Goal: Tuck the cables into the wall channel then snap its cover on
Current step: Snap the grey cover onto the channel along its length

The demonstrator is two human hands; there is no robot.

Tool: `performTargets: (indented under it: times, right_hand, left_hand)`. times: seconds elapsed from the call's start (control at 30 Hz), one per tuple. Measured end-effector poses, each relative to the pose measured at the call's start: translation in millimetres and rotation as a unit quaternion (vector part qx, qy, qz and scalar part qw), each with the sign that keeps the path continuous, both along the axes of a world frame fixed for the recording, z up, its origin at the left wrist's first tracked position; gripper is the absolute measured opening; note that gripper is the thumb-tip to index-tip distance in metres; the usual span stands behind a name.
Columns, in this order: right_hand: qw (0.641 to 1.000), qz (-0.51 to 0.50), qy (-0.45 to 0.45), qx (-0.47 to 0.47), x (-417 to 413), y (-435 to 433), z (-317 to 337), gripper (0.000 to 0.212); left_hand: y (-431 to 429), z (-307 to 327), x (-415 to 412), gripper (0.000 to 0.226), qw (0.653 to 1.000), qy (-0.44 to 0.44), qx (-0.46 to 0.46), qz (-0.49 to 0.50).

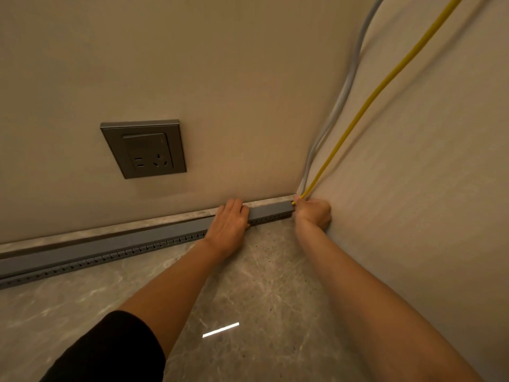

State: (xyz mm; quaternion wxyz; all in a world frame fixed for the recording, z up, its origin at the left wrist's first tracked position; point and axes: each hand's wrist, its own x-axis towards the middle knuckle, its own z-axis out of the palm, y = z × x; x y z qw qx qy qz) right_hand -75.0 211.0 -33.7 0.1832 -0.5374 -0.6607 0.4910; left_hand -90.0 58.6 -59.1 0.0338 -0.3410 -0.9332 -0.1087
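A grey slotted cable channel (115, 248) runs along the foot of the wall, from the left edge to the room corner, and its cover lies on top of it. My left hand (230, 224) lies flat on the cover near the corner end. My right hand (314, 213) is a fist at the channel's end in the corner, closed around the cables where they enter. A yellow cable (385, 81) and a grey cable (344, 92) rise from that corner up the right wall. The cables inside the channel are hidden.
A grey wall socket (144, 148) sits on the wall above the channel, left of my hands. Marble-patterned floor (248, 299) spreads below, with a marble skirting strip behind the channel. The right wall (427, 188) meets the back wall at the corner.
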Motion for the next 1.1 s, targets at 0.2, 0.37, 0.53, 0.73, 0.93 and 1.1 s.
performTargets:
  times: [0.2,0.37,0.53,0.73,0.93,1.1]
  right_hand:
    - [0.992,0.037,-0.021,0.116,5.8,-1.3,-0.3,0.024]
    - [0.956,0.161,0.069,0.236,16.4,-17.7,-15.9,0.021]
    - [0.884,0.390,0.023,0.257,16.9,0.5,-16.8,0.034]
    - [0.824,0.459,-0.047,0.330,16.9,23.7,-20.9,0.040]
    - [0.751,0.488,-0.116,0.430,16.6,18.3,-15.9,0.030]
    - [0.684,0.500,-0.173,0.502,15.1,15.2,-7.7,0.038]
  left_hand:
    - [9.1,-0.6,-1.3,0.017,1.000,-0.005,0.004,-0.016]
    - [10.2,-1.1,0.5,0.023,1.000,-0.023,0.010,-0.008]
    - [12.4,0.3,-3.2,0.046,0.997,-0.063,0.033,0.024]
    - [-4.0,7.2,2.9,0.040,0.994,-0.096,0.044,0.038]
    - [-47.4,4.8,7.7,0.036,0.993,-0.055,0.030,0.100]
    - [-44.2,6.1,13.3,0.023,0.993,-0.039,0.032,0.105]
